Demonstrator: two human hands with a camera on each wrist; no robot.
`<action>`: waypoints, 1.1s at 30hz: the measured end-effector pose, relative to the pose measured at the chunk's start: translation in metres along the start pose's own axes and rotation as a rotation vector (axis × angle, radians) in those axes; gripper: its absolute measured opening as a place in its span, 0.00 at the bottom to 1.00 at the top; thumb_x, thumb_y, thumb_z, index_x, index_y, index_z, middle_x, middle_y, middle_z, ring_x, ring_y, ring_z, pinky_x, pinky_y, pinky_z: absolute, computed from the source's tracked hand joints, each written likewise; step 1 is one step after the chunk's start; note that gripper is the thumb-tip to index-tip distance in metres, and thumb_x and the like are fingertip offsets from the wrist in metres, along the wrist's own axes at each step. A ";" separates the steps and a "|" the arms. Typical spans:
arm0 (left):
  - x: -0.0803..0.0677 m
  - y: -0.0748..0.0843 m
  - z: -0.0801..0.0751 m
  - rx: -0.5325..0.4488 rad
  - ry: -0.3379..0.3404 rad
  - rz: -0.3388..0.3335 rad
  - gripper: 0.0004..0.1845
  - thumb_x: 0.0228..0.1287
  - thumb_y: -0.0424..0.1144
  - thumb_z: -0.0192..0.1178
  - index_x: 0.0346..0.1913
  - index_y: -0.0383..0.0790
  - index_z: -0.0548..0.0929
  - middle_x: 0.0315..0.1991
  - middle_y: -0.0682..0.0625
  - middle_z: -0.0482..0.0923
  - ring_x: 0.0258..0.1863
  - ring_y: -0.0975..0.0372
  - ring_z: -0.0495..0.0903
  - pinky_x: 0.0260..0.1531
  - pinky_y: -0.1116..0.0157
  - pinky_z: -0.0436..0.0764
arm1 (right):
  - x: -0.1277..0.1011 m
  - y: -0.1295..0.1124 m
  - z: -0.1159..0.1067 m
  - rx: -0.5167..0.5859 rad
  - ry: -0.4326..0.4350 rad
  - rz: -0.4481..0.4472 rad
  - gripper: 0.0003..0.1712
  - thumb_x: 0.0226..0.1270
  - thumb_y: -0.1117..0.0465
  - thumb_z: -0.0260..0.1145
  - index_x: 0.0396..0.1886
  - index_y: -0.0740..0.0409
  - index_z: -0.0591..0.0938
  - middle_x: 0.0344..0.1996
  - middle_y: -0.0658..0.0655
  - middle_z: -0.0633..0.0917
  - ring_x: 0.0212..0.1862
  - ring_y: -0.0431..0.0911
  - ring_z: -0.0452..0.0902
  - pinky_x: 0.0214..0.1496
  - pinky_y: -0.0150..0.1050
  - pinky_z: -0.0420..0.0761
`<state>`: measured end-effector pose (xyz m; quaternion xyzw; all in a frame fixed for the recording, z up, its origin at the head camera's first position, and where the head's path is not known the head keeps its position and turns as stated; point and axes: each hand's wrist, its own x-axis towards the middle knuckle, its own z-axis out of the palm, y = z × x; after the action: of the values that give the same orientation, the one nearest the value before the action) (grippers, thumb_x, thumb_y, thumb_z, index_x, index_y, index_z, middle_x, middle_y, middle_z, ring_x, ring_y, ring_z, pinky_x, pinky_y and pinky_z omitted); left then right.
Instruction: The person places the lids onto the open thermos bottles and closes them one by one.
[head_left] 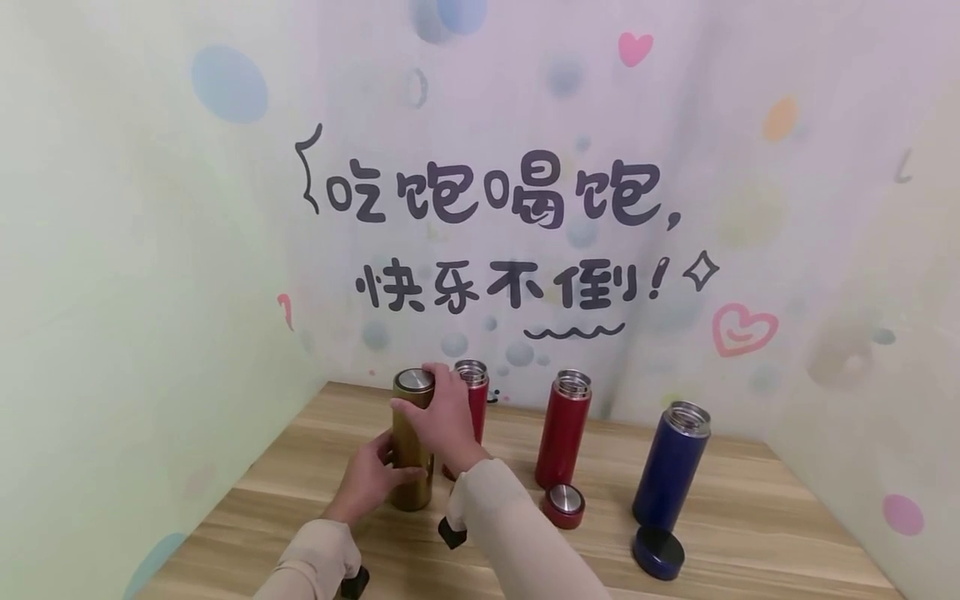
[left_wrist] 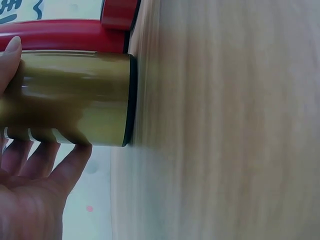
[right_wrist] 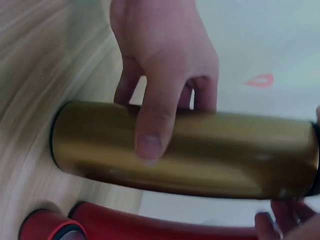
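Gold flask (head_left: 411, 454), unlabelled, left hand (head_left: 370, 481) round body, right hand (head_left: 442, 414) round cap (head_left: 414, 381).

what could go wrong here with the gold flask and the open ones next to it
The right hand grips the lid end of the gold flask with its back close to an open red flask just behind; a twist might knock that one over. The loose red lid and blue lid lie near the table front, where a sleeve could sweep them off.
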<state>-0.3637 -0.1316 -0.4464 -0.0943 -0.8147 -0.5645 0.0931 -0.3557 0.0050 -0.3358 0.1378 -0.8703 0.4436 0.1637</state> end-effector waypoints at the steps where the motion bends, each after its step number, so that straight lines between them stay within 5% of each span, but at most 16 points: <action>1: 0.000 0.000 0.001 0.004 0.001 0.005 0.42 0.49 0.48 0.76 0.67 0.40 0.71 0.59 0.41 0.76 0.57 0.47 0.77 0.52 0.48 0.78 | 0.001 0.002 -0.002 0.059 -0.035 -0.001 0.38 0.60 0.48 0.72 0.68 0.48 0.67 0.57 0.53 0.75 0.59 0.49 0.70 0.60 0.50 0.75; 6: 0.000 -0.001 0.002 0.027 0.005 -0.003 0.42 0.48 0.47 0.76 0.67 0.39 0.71 0.59 0.40 0.76 0.57 0.46 0.77 0.51 0.48 0.78 | 0.006 0.012 -0.012 0.284 -0.204 0.037 0.39 0.64 0.54 0.69 0.73 0.42 0.64 0.64 0.53 0.73 0.65 0.53 0.68 0.65 0.58 0.67; 11: -0.002 0.000 0.002 0.031 0.004 -0.014 0.44 0.48 0.46 0.76 0.68 0.37 0.69 0.60 0.38 0.75 0.57 0.45 0.76 0.51 0.47 0.78 | 0.009 0.016 -0.017 0.310 -0.245 0.016 0.40 0.62 0.56 0.72 0.73 0.42 0.66 0.63 0.52 0.74 0.63 0.51 0.70 0.64 0.54 0.71; 28: 0.001 0.000 0.004 0.003 0.016 0.022 0.42 0.51 0.46 0.75 0.68 0.39 0.70 0.60 0.40 0.75 0.57 0.46 0.76 0.52 0.48 0.78 | -0.001 0.001 -0.003 -0.374 0.127 -0.140 0.40 0.53 0.37 0.73 0.60 0.53 0.76 0.47 0.53 0.82 0.50 0.48 0.75 0.52 0.42 0.81; 31: 0.000 0.000 0.003 0.006 0.014 0.017 0.43 0.50 0.48 0.75 0.69 0.39 0.69 0.61 0.40 0.75 0.58 0.45 0.76 0.52 0.48 0.78 | -0.003 -0.003 -0.001 -0.413 0.135 -0.124 0.41 0.53 0.35 0.72 0.59 0.54 0.75 0.47 0.54 0.81 0.49 0.47 0.75 0.51 0.41 0.81; 33: -0.001 0.000 0.002 0.014 0.011 0.011 0.45 0.50 0.50 0.75 0.69 0.38 0.69 0.61 0.39 0.74 0.58 0.45 0.75 0.52 0.48 0.77 | -0.003 -0.003 -0.001 -0.345 0.102 -0.101 0.41 0.54 0.37 0.72 0.60 0.54 0.73 0.48 0.54 0.80 0.50 0.47 0.76 0.52 0.42 0.81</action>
<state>-0.3631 -0.1296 -0.4474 -0.0948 -0.8175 -0.5589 0.1013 -0.3512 0.0045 -0.3340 0.1285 -0.9161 0.2854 0.2507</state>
